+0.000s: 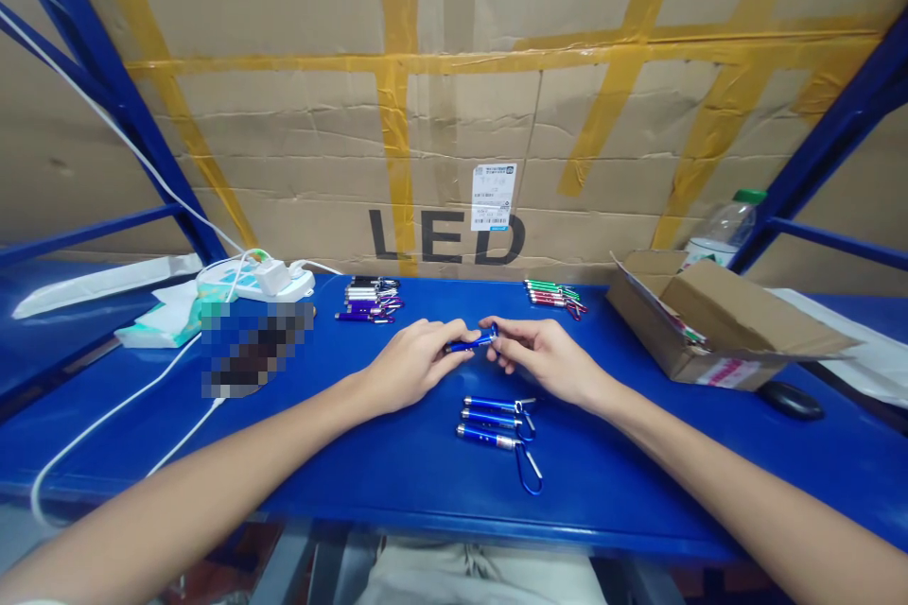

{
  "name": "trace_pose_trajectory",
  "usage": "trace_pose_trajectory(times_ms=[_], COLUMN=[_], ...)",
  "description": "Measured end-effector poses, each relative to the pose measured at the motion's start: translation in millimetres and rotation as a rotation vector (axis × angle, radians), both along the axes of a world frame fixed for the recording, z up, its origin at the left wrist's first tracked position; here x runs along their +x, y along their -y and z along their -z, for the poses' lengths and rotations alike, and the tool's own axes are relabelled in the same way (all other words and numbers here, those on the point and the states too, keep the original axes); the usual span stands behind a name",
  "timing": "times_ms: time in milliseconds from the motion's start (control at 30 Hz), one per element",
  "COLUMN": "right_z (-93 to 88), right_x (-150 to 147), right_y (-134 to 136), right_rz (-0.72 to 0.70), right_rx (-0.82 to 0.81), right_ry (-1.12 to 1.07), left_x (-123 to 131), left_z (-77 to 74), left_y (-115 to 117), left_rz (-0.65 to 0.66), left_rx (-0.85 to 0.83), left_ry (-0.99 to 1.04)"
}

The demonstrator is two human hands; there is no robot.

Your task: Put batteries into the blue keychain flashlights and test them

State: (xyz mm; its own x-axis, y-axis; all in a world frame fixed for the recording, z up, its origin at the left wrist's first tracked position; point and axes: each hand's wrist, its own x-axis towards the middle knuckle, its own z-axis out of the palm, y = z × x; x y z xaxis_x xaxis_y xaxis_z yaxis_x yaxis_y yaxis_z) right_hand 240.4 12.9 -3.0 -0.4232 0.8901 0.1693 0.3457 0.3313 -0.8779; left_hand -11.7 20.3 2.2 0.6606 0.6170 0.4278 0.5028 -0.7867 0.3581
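Note:
Between both hands, just above the blue table [397,482], is a blue keychain flashlight [471,343]. My left hand [415,354] is closed on its body with thumb and fingers. At its other end, my right hand [543,354] pinches the carabiner clip. Closer to me lie several matching pieces in a row: a blue flashlight [489,405], another blue flashlight [489,418] and a third blue flashlight [486,436], clips pointing right. Beyond my left hand sits a group of black, silver and purple flashlights [365,305]. Green and red flashlights [550,294] lie beyond my right hand.
An open cardboard box [724,321] stands at the right, with a dark computer mouse [791,399] and a plastic bottle [727,222] by it. A power strip [245,282], tissue pack [160,319] and white cables occupy the left. A large taped carton [298,151] walls the back.

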Motion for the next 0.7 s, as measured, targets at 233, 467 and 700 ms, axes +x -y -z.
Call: trace_pose_trajectory(times_ms=[233,467,700], right_z=[-2.1,-12.6,-16.5], right_x=[18.2,24.2,7.6], right_y=[-8.5,-2.8,6.7], right_rz=[0.166,0.069,0.014], right_rx=[0.350,0.339,0.348], right_ry=[0.534,0.819,0.396], left_x=[1.5,0.9,0.5], left_z=[1.8,-3.8,-3.7], left_y=[-1.7,-3.9,-0.4], left_rz=[-0.080,-0.091,-0.028], left_rx=[-0.128,-0.151,-0.163], left_ry=[-0.058,0.010,-0.001])
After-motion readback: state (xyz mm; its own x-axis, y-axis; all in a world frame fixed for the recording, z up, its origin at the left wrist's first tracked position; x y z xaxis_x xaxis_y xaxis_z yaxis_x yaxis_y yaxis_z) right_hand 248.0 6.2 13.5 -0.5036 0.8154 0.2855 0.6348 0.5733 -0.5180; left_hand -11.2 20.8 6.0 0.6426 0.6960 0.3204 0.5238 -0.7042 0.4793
